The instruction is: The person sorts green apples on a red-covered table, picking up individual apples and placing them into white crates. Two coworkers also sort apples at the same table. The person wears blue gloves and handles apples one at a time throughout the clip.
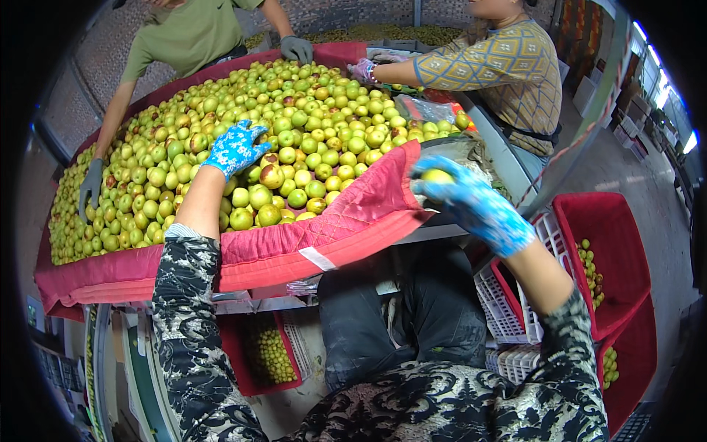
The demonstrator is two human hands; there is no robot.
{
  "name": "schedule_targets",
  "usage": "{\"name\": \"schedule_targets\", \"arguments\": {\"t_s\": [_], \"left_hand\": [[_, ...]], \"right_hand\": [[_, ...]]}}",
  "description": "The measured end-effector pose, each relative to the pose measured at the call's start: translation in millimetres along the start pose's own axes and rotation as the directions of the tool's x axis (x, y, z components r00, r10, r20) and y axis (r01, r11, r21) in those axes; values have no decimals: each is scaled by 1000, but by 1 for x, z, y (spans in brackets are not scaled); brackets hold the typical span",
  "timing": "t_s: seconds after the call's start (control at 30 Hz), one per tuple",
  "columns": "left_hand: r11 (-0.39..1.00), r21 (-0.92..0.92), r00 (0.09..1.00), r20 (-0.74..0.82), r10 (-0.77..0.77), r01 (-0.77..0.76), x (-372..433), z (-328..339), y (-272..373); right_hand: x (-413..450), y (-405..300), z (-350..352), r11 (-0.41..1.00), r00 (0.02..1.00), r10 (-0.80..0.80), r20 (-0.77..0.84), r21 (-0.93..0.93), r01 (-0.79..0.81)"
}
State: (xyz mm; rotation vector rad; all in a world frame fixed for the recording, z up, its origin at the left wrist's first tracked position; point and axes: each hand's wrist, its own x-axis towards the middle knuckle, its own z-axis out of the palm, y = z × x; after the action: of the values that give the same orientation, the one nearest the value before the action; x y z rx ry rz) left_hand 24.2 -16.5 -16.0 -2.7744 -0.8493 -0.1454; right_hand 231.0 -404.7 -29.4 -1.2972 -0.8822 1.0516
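A broad heap of green and brown-blotched jujube fruits (298, 132) lies on a table lined with red quilted cloth (331, 235). My left hand (236, 149), in a blue flowered glove, rests palm down on the near middle of the heap, fingers spread and touching fruits; whether a fruit is under the palm is hidden. My right hand (469, 196), in a matching glove and blurred, is raised by the cloth's right corner. Its fingers are closed around a yellow-green fruit (437, 177).
Red-lined white plastic crates (602, 259) holding fruits stand low at right; another red-lined crate (259, 353) sits under the table. Two co-workers' gloved hands (297, 50) (363, 70) are at the far edge, and a grey-gloved hand (91, 185) is at left. A clear plastic bag (428, 109) lies beyond my right hand.
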Motion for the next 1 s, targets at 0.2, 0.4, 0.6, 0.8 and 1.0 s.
{"name": "schedule_targets", "arguments": {"t_s": [0.2,0.4,0.6,0.8,1.0], "left_hand": [[945,4,887,-343,309,-327,6,-10,12],[896,114,878,-179,444,-430,4,-9,48],[946,206,958,196,209,-249,6,-20,58],[908,144,917,130,377,-394,18,7,61],[939,12,938,27,344,-345,4,13,53]], "right_hand": [[-133,5,-81,964,816,-266,-514,-129,233],[-192,51,-100,945,732,-327,-598,-201,258],[-196,60,-86,931,602,-354,-716,-331,153],[-234,65,-146,890,370,-411,-833,-455,-37],[-246,88,-215,580,475,-605,-639,-762,-286]]}}
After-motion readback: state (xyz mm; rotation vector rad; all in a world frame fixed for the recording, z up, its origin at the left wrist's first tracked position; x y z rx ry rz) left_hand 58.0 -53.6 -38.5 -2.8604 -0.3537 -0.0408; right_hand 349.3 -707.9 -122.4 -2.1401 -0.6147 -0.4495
